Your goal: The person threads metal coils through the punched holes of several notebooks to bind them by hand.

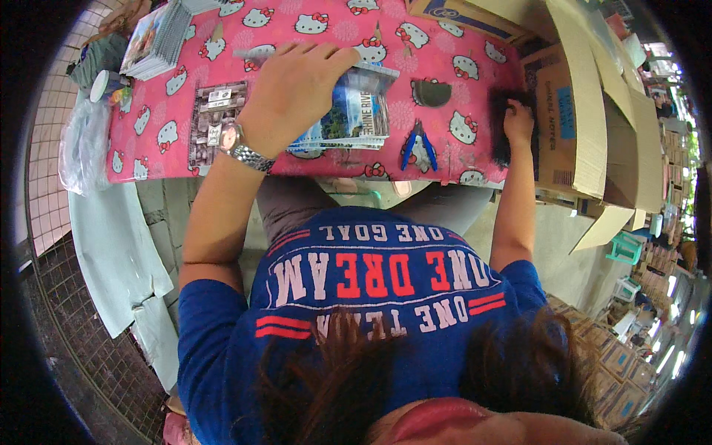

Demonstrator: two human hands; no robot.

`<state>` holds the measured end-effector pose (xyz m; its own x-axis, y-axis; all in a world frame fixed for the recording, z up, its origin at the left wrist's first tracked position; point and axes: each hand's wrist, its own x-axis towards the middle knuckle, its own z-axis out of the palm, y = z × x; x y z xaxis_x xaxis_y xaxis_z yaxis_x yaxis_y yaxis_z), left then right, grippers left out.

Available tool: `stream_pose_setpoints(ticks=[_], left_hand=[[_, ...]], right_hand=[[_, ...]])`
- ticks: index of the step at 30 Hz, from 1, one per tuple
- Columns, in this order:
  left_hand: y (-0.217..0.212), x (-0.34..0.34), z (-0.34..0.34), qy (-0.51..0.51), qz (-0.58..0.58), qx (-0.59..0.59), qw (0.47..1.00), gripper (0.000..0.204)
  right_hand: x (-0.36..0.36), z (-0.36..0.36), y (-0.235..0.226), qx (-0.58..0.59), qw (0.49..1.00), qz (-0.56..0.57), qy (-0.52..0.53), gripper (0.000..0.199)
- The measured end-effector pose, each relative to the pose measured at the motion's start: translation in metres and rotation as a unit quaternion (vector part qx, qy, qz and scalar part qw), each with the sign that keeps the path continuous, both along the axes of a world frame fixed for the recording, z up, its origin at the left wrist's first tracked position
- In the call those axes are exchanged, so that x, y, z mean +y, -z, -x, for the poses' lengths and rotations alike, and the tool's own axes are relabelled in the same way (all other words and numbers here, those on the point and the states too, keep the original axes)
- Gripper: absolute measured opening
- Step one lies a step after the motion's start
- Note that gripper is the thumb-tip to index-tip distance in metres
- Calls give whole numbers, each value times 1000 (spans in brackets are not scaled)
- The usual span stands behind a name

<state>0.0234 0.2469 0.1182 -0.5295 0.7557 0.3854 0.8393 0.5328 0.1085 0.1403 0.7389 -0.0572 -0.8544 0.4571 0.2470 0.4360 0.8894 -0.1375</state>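
My left hand (308, 78), with a watch (241, 144) at its wrist, bends over a stack of picture-covered notebooks (360, 111). Its fingers fold down at the far side, where their tips are hidden; a greyish see-through strip (386, 70) shows beside them. Off to the right, my right hand (518, 122) is closed at a dark, fuzzy-looking pile of thin black pieces (501, 144). What its fingers pinch is too small to tell. Between the hands lie blue-handled pliers (420, 148) and a dark half-round object (432, 93).
A pink patterned cloth (463, 159) covers the table. Bound spiral notebooks (157, 43) stand at the far left. Left of the stack lies a dark bundle with a pale label (211, 119). An open cardboard box (560, 111) borders the right edge; a plastic bag (83, 152) hangs at the left.
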Motion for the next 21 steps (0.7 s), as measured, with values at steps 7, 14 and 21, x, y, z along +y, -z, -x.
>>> stream_pose_setpoints(ticks=[7, 14, 21], left_hand=[[32, 8, -11, -35, -74, 38, 996, 22], [31, 8, -22, -45, -111, 21, 993, 27], [30, 9, -23, -41, -134, 25, 990, 26]], right_hand=[[-176, 20, -91, 156, 884, 385, -215, 30], [-201, 29, -90, 37, 916, 267, -298, 24], [-74, 15, -31, 323, 573, 746, -104, 28]])
